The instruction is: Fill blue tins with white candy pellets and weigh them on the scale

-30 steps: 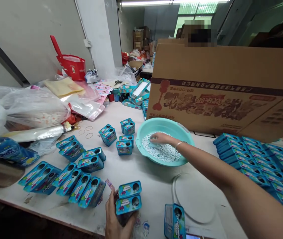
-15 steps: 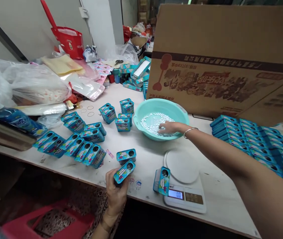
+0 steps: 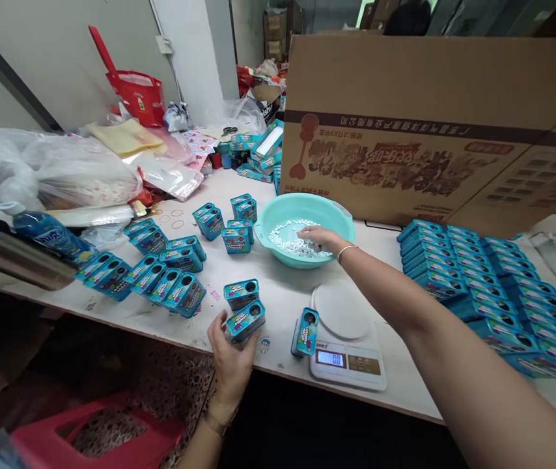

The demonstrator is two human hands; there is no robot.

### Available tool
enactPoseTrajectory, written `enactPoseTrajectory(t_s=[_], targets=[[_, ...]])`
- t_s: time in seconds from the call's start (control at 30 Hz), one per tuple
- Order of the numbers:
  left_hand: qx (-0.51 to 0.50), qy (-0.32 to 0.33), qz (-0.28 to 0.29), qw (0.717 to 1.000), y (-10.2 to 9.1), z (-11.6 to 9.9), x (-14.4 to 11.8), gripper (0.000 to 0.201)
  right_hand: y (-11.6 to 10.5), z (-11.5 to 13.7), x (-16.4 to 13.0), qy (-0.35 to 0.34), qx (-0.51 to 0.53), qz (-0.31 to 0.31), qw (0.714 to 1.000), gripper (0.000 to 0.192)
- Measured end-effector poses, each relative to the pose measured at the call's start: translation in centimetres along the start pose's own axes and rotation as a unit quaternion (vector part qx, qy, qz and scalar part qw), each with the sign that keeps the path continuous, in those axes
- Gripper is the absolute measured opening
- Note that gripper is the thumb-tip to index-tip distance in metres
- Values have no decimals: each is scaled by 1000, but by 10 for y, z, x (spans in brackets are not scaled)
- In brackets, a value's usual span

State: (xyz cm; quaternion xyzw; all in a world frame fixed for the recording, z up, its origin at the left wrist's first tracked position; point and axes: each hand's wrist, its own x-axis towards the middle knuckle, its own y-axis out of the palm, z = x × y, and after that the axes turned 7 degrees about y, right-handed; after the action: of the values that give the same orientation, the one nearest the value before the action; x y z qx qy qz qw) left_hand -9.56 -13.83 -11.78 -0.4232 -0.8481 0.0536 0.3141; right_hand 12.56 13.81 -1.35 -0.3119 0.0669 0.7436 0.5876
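My left hand (image 3: 232,361), at the table's front edge, is wrapped round a small blue tin (image 3: 246,322) with a dark round spot on its top. A similar blue tin (image 3: 241,294) stands right behind it. My right hand (image 3: 321,239) reaches into a turquoise basin (image 3: 302,207). Its fingers are curled together among small white pellets (image 3: 288,244) on the basin's bottom; their tips are partly hidden. Between my arms lies a white kitchen scale (image 3: 349,365) reading 0.0. Another blue tin (image 3: 305,332) leans or stands against its left edge; I cannot tell which.
Several blue tins (image 3: 153,277) stand in groups at left. Stacked rows of blue tins (image 3: 473,286) fill the right side. A large cardboard box (image 3: 405,98) rises behind the basin. Plastic bags (image 3: 63,169), a blue bottle (image 3: 48,234) and a metal flask (image 3: 19,257) crowd the left.
The view has shifted slightly. My right hand has moved a little within the basin, still among the pellets. My left hand keeps the tin in nearly the same spot.
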Motion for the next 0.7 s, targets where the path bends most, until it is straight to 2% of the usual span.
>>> enactPoseTrajectory(t_s=[0.07,0.1,0.13,0.2,0.27,0.3,0.37,0.47,0.57,0.7], targets=[[46,82,-54,994,-6,-8,-16,77,-6,5,1,8,126,-5,992,20],[47,123,-55,990,-8,-13,-25,79,-9,8,1,8,187,-8,982,21],[36,160,-33,986,-8,-20,-33,79,-11,10,1,8,245,-12,969,22],[-7,195,53,979,0,-35,-46,81,-14,13,1,8,346,-22,938,23],[-48,173,136,974,17,-48,-50,83,-15,13,0,9,427,-32,904,24],[-64,150,156,974,28,-53,-48,84,-15,12,-1,11,461,-35,886,23],[-90,109,169,975,49,-59,-42,80,-18,10,-3,12,519,-36,854,23],[-132,78,184,971,68,-63,-29,52,-25,6,-7,9,581,-29,813,24],[-168,12,220,961,67,-67,-14,34,-31,2,-10,12,617,-29,786,24],[-214,-66,272,936,53,-82,15,37,-32,-5,-11,18,649,-30,760,23]])
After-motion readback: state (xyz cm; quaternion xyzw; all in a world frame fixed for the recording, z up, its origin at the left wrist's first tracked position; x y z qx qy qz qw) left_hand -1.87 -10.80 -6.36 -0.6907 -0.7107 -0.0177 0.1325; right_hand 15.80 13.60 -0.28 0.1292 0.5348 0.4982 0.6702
